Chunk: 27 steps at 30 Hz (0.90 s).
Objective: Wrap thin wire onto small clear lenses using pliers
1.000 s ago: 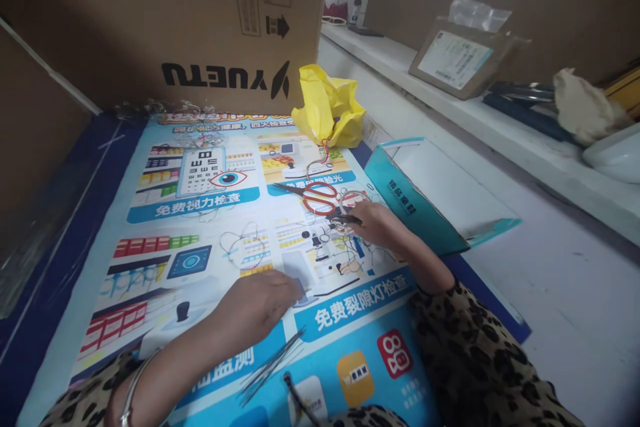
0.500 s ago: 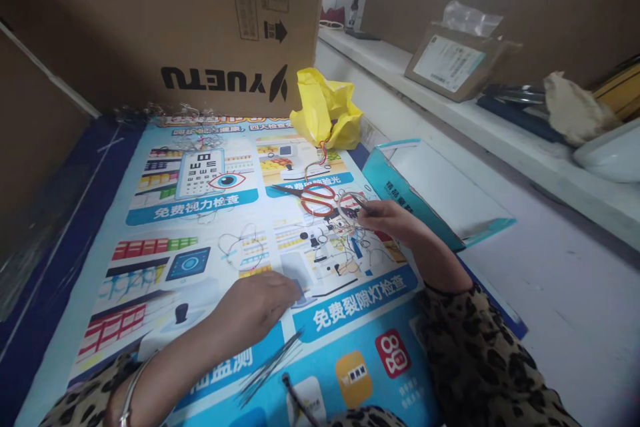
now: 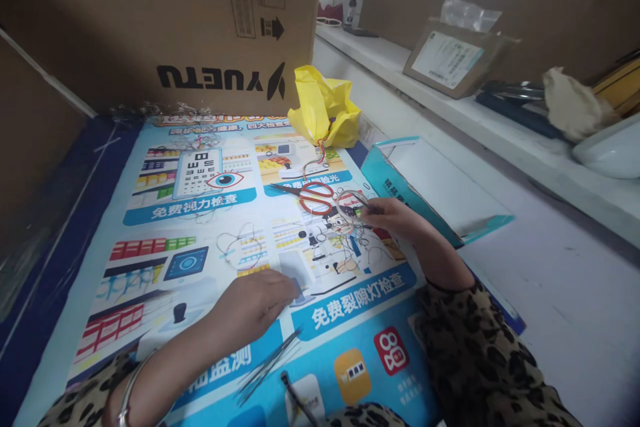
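My right hand (image 3: 393, 219) is closed at the right of the printed sheet, pinching a dark, slim pointed tool (image 3: 367, 207) whose kind I cannot make out. A pale loop of cord (image 3: 343, 199) lies at its fingertips; whether it is gripped too is unclear. Just left of the loop rest scissors with red-orange handles (image 3: 316, 198), blades pointing left. My left hand (image 3: 260, 301) lies low over the sheet, its fingers curled together; anything between them is hidden. Beneath it is a bundle of thin dark wires (image 3: 267, 368). Fine wire loops (image 3: 243, 248) lie farther up the sheet.
A crumpled yellow bag (image 3: 325, 110) with coloured cords stands at the back, before a large cardboard box (image 3: 200, 20). An opened teal box (image 3: 390, 177) sits to the right, beside a white ledge (image 3: 380, 50). Tangled wires (image 3: 193, 137) lie at the back left.
The dark tool's tip has shifted slightly at my right hand, and less of it shows. My left hand stays in about the same place. The whole view has drifted a little.
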Available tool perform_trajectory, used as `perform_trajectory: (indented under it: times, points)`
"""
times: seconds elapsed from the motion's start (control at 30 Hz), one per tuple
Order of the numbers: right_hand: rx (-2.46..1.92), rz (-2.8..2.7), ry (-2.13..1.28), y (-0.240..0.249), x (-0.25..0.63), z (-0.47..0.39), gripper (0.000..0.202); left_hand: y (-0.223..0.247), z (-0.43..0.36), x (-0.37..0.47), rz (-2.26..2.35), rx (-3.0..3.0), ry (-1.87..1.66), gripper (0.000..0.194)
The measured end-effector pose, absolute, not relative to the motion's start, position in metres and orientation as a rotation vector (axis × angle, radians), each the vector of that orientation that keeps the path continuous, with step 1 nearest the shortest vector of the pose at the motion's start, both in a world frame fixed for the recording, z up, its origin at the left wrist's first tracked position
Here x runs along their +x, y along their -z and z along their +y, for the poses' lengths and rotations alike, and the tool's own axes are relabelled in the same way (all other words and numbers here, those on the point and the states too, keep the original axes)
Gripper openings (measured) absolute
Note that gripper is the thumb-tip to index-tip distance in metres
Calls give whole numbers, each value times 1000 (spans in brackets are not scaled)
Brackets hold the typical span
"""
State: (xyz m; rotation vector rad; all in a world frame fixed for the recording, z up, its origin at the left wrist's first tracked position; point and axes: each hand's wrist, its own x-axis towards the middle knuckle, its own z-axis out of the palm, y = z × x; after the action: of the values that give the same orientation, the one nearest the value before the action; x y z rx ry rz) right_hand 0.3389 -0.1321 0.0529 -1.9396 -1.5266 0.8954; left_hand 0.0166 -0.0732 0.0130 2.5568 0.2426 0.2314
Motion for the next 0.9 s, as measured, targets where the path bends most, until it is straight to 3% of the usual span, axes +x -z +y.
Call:
perform_trajectory:
  times: [0.33, 0.57, 0.77, 0.9]
  points:
    - [-1880, -1460, -924, -49, 331, -131, 24, -13, -72, 17, 305, 2496, -161, 25]
    - [-2161, -1641, -424, -37, 327, -122, 25, -15, -71, 17, 326, 2485, -138, 25]
    - [-2264, -1770, -299, -47, 323, -129, 21, -11, -72, 17, 318, 2489, -157, 26]
    - [-2181, -2248, -215, -49, 319, -138, 12, -11, -72, 17, 303, 2488, -162, 27]
